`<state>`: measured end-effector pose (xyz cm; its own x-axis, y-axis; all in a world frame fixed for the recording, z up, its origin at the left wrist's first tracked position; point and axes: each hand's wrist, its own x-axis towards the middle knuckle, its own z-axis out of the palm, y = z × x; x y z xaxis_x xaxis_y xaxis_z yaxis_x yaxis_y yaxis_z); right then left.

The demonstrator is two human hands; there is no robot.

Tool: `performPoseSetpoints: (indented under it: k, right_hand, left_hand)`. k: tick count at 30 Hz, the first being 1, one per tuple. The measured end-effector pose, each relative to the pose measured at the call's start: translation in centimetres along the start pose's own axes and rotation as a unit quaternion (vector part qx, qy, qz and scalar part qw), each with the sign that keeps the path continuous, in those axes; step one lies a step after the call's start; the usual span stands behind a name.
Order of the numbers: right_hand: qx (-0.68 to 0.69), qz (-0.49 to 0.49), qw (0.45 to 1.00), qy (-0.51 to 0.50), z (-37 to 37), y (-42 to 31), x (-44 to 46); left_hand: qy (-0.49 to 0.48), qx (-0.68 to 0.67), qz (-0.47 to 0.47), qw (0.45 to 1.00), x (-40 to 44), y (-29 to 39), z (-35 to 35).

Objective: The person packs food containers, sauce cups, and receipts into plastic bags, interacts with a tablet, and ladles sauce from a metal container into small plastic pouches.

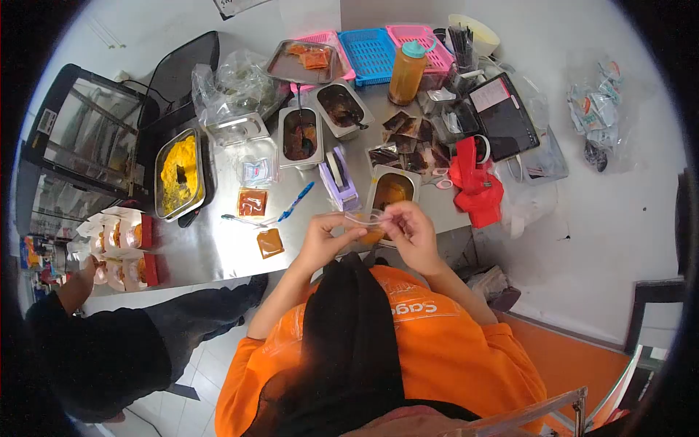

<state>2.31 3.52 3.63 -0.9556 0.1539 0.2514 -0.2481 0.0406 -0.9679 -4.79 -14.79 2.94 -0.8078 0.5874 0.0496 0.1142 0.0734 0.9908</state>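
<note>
My left hand [329,239] and my right hand [410,234] are raised close together at the table's front edge. Both pinch a small clear plastic bag [364,219] between fingers and thumbs, stretched between them. Just behind my hands stands a metal container [393,191] of orange-brown sauce. A purple tape dispenser [339,180] is behind my left hand. To its left lie a blue pen [296,201], a packet of red-brown sauce [252,203] and a light brown sauce packet [270,244].
Dark sauce packets [411,142], scissors [440,179], a red bag [477,186] and a tablet [502,116] lie at right. Behind are sauce containers [299,135], a squeeze bottle [407,73] and a blue basket [366,54]. A yellow food tray [180,175] and a co-worker [109,349] are left.
</note>
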Motion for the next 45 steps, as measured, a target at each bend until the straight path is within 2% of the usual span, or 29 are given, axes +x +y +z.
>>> performPoseSetpoints:
  k: [3,5,6,9,12,15,18,21,24,30,36,39,41,43,45]
  right_hand:
    - [0.017,0.052,0.998,-0.015,1.0,0.5,0.0]
    - [-0.04,0.052,0.995,-0.072,0.4,1.2,-0.1]
    - [-0.029,0.052,0.996,-0.063,0.7,0.5,0.0]
    - [0.001,0.037,0.998,-0.049,1.0,0.0,0.1]
    - [-0.004,0.043,0.997,-0.071,0.9,-0.5,0.1]
    - [-0.088,0.072,0.989,-0.092,0.9,-0.1,-0.3]
    - [-0.088,0.036,0.991,-0.089,1.6,-0.4,-0.3]
    - [-0.08,-0.016,0.993,-0.09,2.7,-1.0,0.3]
    - [-0.066,-0.009,0.991,-0.115,3.9,-0.5,0.5]
    - [-0.128,-0.007,0.977,-0.169,6.2,-0.2,0.7]
    - [-0.172,0.007,0.971,-0.166,6.2,-0.4,0.6]
    - [-0.253,-0.007,0.964,-0.084,4.0,0.2,0.4]
    - [-0.284,0.059,0.957,0.001,1.8,0.5,0.0]
    - [-0.295,0.102,0.947,0.073,-1.6,3.2,-1.3]
    - [-0.4,0.108,0.905,0.094,-3.5,5.2,-3.0]
  left_hand:
    - [0.027,-0.014,-0.02,0.999,-0.2,0.2,0.4]
    - [0.033,-0.013,-0.039,0.999,-0.5,0.8,0.3]
    - [0.037,-0.013,-0.048,0.998,-0.5,1.0,0.2]
    - [0.033,0.025,0.05,0.998,-0.6,0.5,-0.3]
    - [0.074,0.056,0.096,0.991,-0.8,0.9,-0.4]
    - [0.037,0.027,0.103,0.994,-1.3,0.3,-1.1]
    - [0.038,0.099,0.199,0.974,-1.6,0.3,-1.9]
    - [0.054,0.153,0.209,0.964,-2.2,0.9,-2.5]
    - [0.04,0.21,0.22,0.952,-3.1,1.3,-2.7]
    - [0.052,0.206,0.169,0.963,-5.3,0.2,-4.6]
    - [0.111,0.23,0.152,0.955,-7.0,-0.1,-7.1]
    - [0.175,0.138,0.119,0.968,-7.7,-3.2,-9.8]
    - [0.262,0.024,0.035,0.964,-8.4,-4.2,-12.1]
    - [0.288,0.009,-0.009,0.958,-9.1,-4.8,-14.4]
    - [0.289,-0.035,-0.058,0.955,-9.7,-5.2,-15.5]
